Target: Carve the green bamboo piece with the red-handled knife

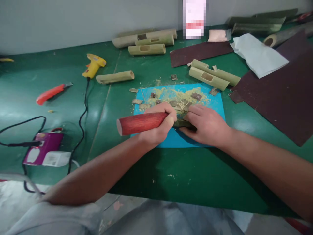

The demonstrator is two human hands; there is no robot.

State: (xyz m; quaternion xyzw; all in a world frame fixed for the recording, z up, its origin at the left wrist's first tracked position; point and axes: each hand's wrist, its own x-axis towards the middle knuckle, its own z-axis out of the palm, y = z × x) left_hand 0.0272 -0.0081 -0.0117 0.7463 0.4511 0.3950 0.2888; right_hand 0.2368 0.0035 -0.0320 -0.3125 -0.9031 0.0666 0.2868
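- The left hand [160,125] is closed in a full fist round the red round wooden handle [140,123]. Most of the handle sticks out to the outer side of that grip, and the working end is hidden under the fingers, so I cannot tell what kind of blade it carries.
- The right hand [207,125] lies knuckles-up over the dark green bamboo piece [182,124], fingers wrapped across it and pinning it down. The piece sits directly between the two grips, on the bright blue mat [215,101].
- To my eye the step is cutting or scraping the bamboo. It should go best with short, shallow strokes driven from the wrist, because a fist this near the tip gives control rather than reach.
- The right fingertips lie almost against the tool's end, so they are safest held behind the edge's path, never ahead of it.
- Pale bamboo shavings [176,94] are heaped just beyond both grips. Brushing them aside would let the piece sit flat on the mat and the green tabletop [171,176] beneath it.
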